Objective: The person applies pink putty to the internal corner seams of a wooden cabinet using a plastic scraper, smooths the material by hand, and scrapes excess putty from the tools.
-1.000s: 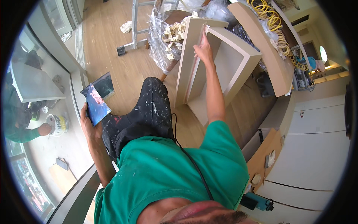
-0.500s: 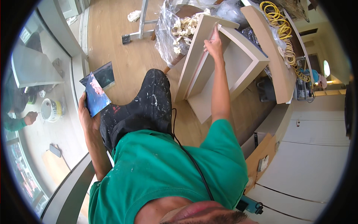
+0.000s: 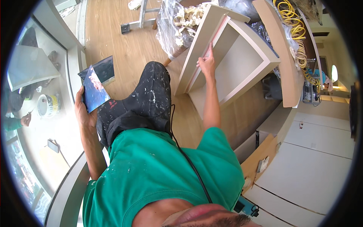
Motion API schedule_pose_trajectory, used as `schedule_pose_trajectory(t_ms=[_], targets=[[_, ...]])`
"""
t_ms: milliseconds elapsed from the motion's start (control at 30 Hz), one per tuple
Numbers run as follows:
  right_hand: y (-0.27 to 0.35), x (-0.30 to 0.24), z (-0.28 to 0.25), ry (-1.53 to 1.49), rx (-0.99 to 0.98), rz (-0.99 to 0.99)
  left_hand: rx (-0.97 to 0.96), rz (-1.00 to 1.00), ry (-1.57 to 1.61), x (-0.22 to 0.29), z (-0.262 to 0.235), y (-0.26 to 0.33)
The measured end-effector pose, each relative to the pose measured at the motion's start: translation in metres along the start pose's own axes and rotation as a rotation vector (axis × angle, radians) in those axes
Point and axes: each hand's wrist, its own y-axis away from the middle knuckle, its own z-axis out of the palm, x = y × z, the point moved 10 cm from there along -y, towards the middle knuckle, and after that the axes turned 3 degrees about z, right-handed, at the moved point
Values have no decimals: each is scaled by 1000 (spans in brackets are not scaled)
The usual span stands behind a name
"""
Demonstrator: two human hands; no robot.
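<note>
Seemingly, the step in hand is fingertip work along a pinkish strip (image 3: 220,28) in the beige box (image 3: 242,56), upper right of centre: the right hand (image 3: 207,64) grasps nothing visible, its index finger straight and apparently touching the seam. Any move there calls for light, even contact. Left of centre, the left hand (image 3: 84,109) grips a blue-and-pink card (image 3: 94,90). Red print (image 3: 112,103) on the dark trousers (image 3: 138,100) is too small to read.
</note>
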Motion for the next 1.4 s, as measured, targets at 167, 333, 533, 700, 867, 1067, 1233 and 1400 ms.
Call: schedule_pose_trajectory(t_ms=[167, 333, 533, 700, 867, 1067, 1233, 1400], targets=[[19, 39, 17, -14, -11, 51, -2, -1, -13, -3, 6, -1], [40, 78, 33, -73, -24, 100, -15, -16, -41, -8, 14, 4], [63, 126, 55, 26, 12, 123, -3, -25, -100, -12, 20, 11], [90, 196, 91, 250, 43, 93, -18, 13, -86, -7, 22, 15], [188, 384, 149, 286, -627, 522, -133, -39, -72, -17, 64, 5], [175, 92, 86, -674, -438, 315, -64, -19, -40, -14, 25, 19], [201, -104, 47, -986, -527, -220, -140, -197, -81, -48, 64, 37], [235, -226, 49, -663, -491, -760, -139, -245, -46, -55, 91, 79]])
